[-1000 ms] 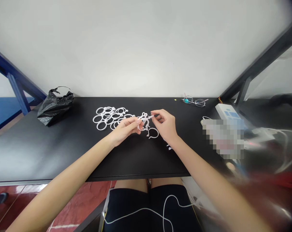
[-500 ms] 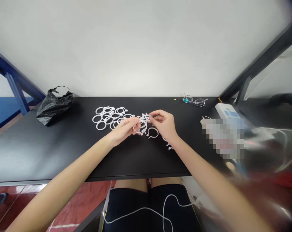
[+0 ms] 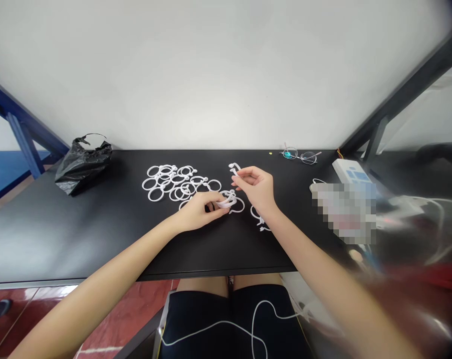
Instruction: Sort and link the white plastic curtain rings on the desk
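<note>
My left hand is closed around a bunch of white plastic curtain rings, low over the table. Between thumb and fingertips, my right hand pinches a single white curtain ring, raised above and to the right of that bunch; its far part is hidden by the fingers. Left of my hands lies a spread of several white rings, many overlapping and looking closed. One loose ring sits just beyond the left hand's bunch, partly covered. Beside my right wrist are more rings with visible gaps, partly hidden by the forearm.
The black table meets a pale wall. A black plastic bag stands at the back left, and eyeglasses rest at the back right. At right are a white box, a blurred-out item and clear plastic. A white cable crosses my lap.
My hands have moved apart. The left hand has lowered its bunch toward the table and turned palm down; my right hand now holds one ring away from the bunch.
</note>
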Available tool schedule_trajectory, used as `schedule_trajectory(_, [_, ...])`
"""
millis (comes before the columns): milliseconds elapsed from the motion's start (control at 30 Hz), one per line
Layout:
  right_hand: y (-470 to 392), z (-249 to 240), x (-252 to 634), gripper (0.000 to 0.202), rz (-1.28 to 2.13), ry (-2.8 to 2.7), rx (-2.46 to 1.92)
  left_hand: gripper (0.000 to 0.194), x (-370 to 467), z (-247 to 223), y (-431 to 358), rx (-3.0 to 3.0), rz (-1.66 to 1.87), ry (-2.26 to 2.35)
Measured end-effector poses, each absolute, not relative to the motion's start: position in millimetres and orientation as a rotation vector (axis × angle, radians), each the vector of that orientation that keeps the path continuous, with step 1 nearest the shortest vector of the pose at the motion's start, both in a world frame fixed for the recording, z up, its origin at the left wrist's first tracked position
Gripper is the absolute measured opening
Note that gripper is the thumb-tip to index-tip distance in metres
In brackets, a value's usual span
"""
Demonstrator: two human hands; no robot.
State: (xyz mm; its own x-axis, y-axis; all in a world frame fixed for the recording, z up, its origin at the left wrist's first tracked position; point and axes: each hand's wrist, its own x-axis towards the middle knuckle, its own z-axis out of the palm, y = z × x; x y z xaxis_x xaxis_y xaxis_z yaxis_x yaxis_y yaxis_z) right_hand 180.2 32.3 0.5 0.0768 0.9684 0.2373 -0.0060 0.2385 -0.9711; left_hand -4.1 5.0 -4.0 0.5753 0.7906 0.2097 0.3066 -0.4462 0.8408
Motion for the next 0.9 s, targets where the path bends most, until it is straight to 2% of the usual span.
schedule_trajectory(133, [31.6,1.2,180.3,0.029,0.992,-1.250,-1.049,0.018,-2.9,-4.8,3.9,2.101,0.766,0.904])
schedule_trajectory(533, [29.7,2.5,176.4,0.038,1.061,-1.288,-1.069,0.033,-4.1,-4.6,2.4,2.041,0.782,0.916])
schedule_trajectory(900, [27.3,7.6,174.9,0.047,1.176,-1.237,-1.063,0.026,-5.4,-8.7,5.3,2.119,0.760,0.882])
